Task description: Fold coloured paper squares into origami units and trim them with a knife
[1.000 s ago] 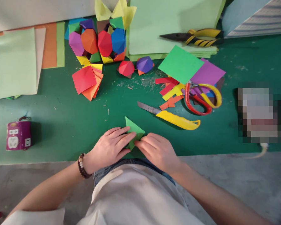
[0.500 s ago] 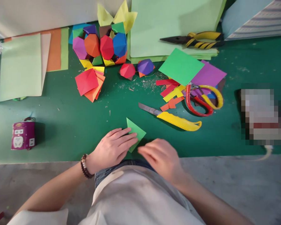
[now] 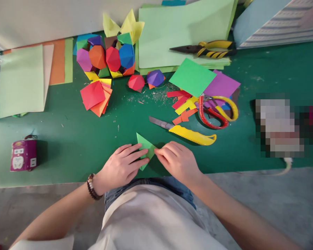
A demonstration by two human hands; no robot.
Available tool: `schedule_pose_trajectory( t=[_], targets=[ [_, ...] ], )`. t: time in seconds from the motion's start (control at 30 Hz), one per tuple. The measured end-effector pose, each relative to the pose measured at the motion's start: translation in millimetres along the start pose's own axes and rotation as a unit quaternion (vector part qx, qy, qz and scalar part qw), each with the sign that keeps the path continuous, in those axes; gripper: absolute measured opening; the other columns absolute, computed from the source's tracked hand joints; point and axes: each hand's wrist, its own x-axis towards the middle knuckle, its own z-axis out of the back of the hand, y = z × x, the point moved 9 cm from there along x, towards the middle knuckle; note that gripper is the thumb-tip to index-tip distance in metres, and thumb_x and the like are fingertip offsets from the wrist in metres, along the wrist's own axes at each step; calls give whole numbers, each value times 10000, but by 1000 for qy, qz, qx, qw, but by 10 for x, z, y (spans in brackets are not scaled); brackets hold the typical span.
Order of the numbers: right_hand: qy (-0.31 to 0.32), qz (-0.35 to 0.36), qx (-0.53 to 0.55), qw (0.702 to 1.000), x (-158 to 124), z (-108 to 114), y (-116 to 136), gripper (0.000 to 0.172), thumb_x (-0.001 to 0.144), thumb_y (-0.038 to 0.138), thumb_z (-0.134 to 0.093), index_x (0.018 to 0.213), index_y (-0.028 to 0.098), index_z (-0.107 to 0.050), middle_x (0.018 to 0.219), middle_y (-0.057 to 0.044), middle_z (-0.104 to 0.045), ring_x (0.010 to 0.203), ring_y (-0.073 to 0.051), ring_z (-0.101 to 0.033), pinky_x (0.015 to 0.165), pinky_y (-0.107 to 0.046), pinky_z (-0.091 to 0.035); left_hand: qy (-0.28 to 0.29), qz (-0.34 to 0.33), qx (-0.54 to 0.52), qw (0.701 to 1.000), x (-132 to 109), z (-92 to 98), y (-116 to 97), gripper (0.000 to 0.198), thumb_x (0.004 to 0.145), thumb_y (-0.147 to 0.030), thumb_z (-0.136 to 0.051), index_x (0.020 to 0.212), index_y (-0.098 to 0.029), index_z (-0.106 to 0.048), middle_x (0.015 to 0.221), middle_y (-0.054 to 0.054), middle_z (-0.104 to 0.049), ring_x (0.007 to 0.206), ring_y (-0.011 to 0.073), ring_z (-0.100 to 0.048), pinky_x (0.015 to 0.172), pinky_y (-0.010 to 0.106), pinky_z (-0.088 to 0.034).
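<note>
A small green paper (image 3: 144, 142), folded into a triangle, lies on the green table at the edge nearest me. My left hand (image 3: 125, 163) rests flat on it, fingers stretched across its left part. At the paper's right corner, the thumb and forefinger of my right hand (image 3: 176, 161) are pinched together on the tip. Just beyond my hands is a yellow-handled craft knife (image 3: 191, 134) with its blade pointing left. Scissors with red and yellow handles (image 3: 214, 116) lie past it, on top of paper scraps.
Pliers (image 3: 206, 49) rest on large light-green sheets (image 3: 161, 31) at the back. Folded paper balls (image 3: 97, 57) and red and orange squares (image 3: 92, 94) sit left of centre. A purple box (image 3: 23, 155) stands at left, a pixelated object (image 3: 279, 125) at right.
My right hand has come up and left to the green paper and now pinches its right corner. My left hand still presses on the paper. The camera view has shifted slightly.
</note>
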Motion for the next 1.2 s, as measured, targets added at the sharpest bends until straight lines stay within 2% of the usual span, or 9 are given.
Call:
schedule_pose_trajectory(
  t=[0.3, 0.47, 0.57, 0.67, 0.73, 0.83, 0.93, 1.07, 1.2],
  targets=[
    [-26, -67, 27, 997, -16, 8, -133, 196, 914, 125, -539, 736, 203, -562, 635, 1, -539, 614, -143, -545, 572, -268, -438, 7, 3, -4, 1000, 16, 2, 1, 407, 927, -124, -472, 1297, -250, -585, 1416, 20, -571, 1371, 216, -442, 1136, 415, -336],
    [-96, -102, 10, 990, -16, 330, -351, 140, 897, 167, -607, 1033, 196, -616, 916, -66, -662, 853, -188, -611, 762, -315, -506, -17, -10, 14, 1000, -2, 37, -30, 340, 939, -174, -507, 1262, -225, -603, 1370, 54, -607, 1337, 240, -479, 1105, 421, -381],
    [-63, -102, -76, 990, 38, 371, -456, 302, 871, 285, -662, 1151, 183, -619, 1033, -111, -659, 959, -264, -576, 837, -409, -485, -51, -6, 33, 998, -27, 80, -61, 250, 930, -210, -558, 1162, -214, -650, 1265, 75, -665, 1240, 250, -556, 1042, 414, -446],
    [-11, -102, -130, 986, 100, 279, -528, 256, 893, 278, -622, 1121, 168, -653, 992, -114, -656, 922, -275, -556, 795, -419, -474, -82, 53, 33, 995, -36, 149, -15, 174, 907, -239, -607, 1066, -231, -677, 1220, 91, -657, 1187, 260, -573, 989, 421, -487],
    [-1, -119, -137, 983, 124, 234, -587, 266, 899, 277, -606, 1128, 151, -659, 998, -132, -649, 925, -289, -549, 785, -433, -465, -89, 119, 31, 988, -23, 211, 71, 298, 856, -280, -681, 1147, -227, -647, 1354, 133, -558, 1295, 314, -479, 1024, 478, -465],
    [-6, -133, -101, 986, 147, 206, -644, 238, 905, 304, -593, 1074, 155, -671, 951, -137, -649, 933, -311, -555, 790, -460, -458, -60, 175, 32, 982, 52, 263, 152, 811, 695, -336, -835, 1398, -197, -455, 1476, 175, -431, 1420, 381, -299, 1123, 599, -333],
    [-32, -112, -58, 991, 203, 287, -615, 203, 930, 327, -554, 1020, 173, -651, 909, -112, -648, 909, -285, -589, 792, -433, -481, -13, 173, 22, 985, 146, 257, 155, 975, 578, -348, -907, 1415, -195, -432, 1315, 143, -568, 1348, 369, -407, 1148, 625, -270],
    [-103, -143, 106, 979, 410, 618, -625, 241, 965, 391, -486, 1093, 208, -575, 991, -97, -619, 877, -220, -642, 749, -350, -523, -15, 250, -40, 967, 150, 349, 302, 695, 621, -269, -880, 1254, -214, -599, 1106, 90, -616, 1014, 280, -619, 925, 474, -519],
    [-85, -170, 261, 946, 868, 860, -535, 290, 963, 450, -441, 1121, 231, -548, 959, -75, -641, 741, -182, -634, 618, -310, -510, -111, 303, -181, 929, 231, 749, 432, 269, 751, -143, -748, 999, -241, -710, 917, 14, -649, 805, 166, -641, 733, 288, -533]
  ],
)
